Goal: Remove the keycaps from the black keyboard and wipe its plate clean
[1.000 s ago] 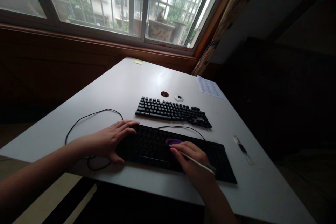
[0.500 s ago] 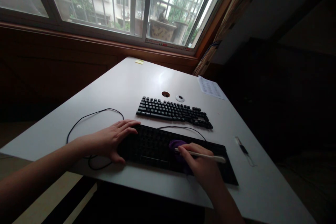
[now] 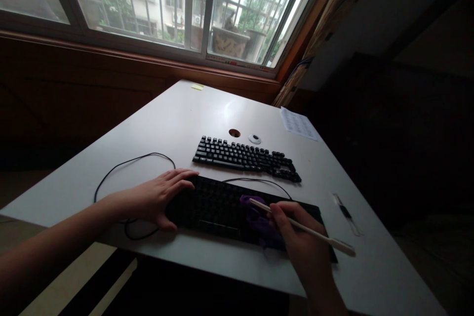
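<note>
A black keyboard base (image 3: 218,207) lies near the table's front edge, its surface too dark to make out well. My left hand (image 3: 159,198) grips its left end, fingers stretched to the far edge and thumb at the near edge. Over the right part of the base is a crumpled purple cloth (image 3: 261,224). My right hand (image 3: 298,229) is closed round a slim white stick (image 3: 314,233), tilted across the cloth with its tip near the cloth's upper edge. Whether the right fingers also pinch the cloth, I cannot tell. Behind the base sits a black keyboard key section (image 3: 244,155).
A thin black cable (image 3: 122,164) loops at the left. Beyond the key section are a round hole (image 3: 234,133) and a white ring (image 3: 255,138). A slim dark-and-clear tool (image 3: 346,213) lies at the right, printed paper (image 3: 299,123) at the far right edge, a yellow note (image 3: 197,87) at the back.
My right hand has shifted right and slightly down with the white stick. The stick's tip has come out of the purple cloth's folds, and more cloth shows. My left hand has stayed put.
</note>
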### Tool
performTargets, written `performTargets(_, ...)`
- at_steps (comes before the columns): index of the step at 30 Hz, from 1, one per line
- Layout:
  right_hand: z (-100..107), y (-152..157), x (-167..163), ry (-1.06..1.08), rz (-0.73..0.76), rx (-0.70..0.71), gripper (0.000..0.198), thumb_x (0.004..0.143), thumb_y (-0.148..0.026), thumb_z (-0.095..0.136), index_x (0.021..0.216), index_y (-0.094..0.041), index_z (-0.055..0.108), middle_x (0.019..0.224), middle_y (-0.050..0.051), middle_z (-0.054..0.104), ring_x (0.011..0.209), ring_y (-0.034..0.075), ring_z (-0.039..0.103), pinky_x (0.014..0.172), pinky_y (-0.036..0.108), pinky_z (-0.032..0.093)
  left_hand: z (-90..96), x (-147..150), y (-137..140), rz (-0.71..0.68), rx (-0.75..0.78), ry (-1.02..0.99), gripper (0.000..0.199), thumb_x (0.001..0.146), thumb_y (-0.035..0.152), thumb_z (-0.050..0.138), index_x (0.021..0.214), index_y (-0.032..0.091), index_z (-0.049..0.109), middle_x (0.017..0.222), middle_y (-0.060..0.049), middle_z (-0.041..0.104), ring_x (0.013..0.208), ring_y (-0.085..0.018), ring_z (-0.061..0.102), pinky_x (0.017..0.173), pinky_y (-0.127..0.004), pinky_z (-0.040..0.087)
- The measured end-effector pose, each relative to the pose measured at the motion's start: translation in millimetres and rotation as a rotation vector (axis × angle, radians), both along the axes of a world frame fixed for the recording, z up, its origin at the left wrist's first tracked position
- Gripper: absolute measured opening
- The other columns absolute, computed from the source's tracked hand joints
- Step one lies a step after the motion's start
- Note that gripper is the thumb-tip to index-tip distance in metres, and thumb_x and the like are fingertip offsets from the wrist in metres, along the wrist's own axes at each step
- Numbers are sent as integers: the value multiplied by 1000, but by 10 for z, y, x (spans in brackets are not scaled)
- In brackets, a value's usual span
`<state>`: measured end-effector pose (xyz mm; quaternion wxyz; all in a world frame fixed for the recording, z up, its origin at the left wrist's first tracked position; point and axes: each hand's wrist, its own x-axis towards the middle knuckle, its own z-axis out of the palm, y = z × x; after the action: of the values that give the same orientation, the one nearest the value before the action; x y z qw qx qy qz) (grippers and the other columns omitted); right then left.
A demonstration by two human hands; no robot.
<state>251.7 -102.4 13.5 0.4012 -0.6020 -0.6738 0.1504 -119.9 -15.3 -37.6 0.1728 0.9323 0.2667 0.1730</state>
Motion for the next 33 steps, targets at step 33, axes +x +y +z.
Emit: performTargets(33, -267, -260, -416, -547, 245, 269, 26, 102, -12, 50, 78, -21, 55, 69, 1, 57, 61, 16, 57, 64, 32, 38, 25, 17, -1, 4, 19, 46, 98, 60, 48, 91, 139, 20, 42, 161, -21, 29, 143, -46, 34, 114, -61, 41)
